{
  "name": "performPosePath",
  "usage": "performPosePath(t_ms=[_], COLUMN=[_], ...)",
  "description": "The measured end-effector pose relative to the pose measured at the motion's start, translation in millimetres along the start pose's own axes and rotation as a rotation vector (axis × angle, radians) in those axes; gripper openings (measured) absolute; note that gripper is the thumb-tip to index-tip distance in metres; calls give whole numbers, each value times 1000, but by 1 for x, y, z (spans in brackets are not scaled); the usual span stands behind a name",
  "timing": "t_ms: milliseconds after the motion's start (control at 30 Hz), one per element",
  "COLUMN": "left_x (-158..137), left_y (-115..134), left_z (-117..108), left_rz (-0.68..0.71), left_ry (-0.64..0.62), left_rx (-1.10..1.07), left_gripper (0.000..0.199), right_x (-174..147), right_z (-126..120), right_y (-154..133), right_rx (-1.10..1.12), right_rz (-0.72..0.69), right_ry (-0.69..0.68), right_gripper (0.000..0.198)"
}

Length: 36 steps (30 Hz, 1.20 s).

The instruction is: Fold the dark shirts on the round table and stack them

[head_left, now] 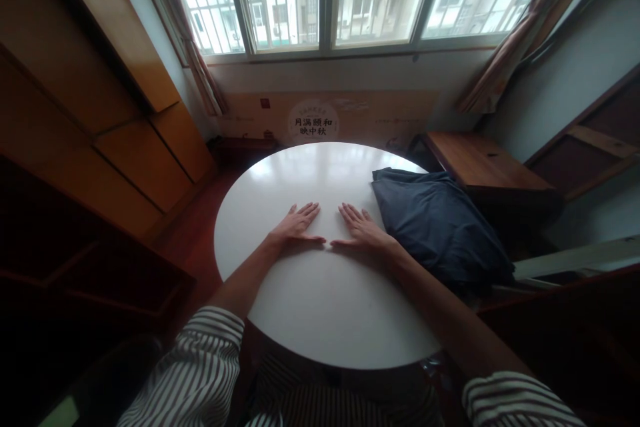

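Note:
My left hand (299, 223) lies flat on a round white table (335, 307), palm down, with the thumb stretched towards the right. Mirroring it, my right hand (364, 230) rests palm down with its fingers out and its thumb pointing left. The two thumb tips almost meet, with a small gap between them. Neither hand holds anything. A dark blue folded cloth (440, 220), perhaps a garment, lies on the right side of the table, just beyond my right hand and forearm. Part of it hangs past the table's edge.
Behind the table is a printed board (400, 113) under a barred window (327, 0). A wooden side table (490, 160) stands at the back right. Wooden cabinets (140, 160) line the left wall. Curtains (500, 73) hang beside the window.

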<state>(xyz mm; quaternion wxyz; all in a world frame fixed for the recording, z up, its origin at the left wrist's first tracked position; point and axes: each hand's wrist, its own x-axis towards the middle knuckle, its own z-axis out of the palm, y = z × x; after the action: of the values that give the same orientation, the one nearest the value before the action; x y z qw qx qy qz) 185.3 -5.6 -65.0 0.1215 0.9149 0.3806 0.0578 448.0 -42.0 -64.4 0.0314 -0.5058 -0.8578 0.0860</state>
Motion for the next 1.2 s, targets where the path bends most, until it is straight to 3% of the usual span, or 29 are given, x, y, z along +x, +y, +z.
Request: performPosePath(t_ms=[1200], left_x=[-9], left_y=[-1], left_z=[3], left_rz=[7], left_ry=[-2], left_rx=[68], left_gripper=[108], right_x=[-1], right_z=[-4], right_y=[-7], right_rx=[21], right_rz=[36], right_ry=[-55], right_gripper=[116])
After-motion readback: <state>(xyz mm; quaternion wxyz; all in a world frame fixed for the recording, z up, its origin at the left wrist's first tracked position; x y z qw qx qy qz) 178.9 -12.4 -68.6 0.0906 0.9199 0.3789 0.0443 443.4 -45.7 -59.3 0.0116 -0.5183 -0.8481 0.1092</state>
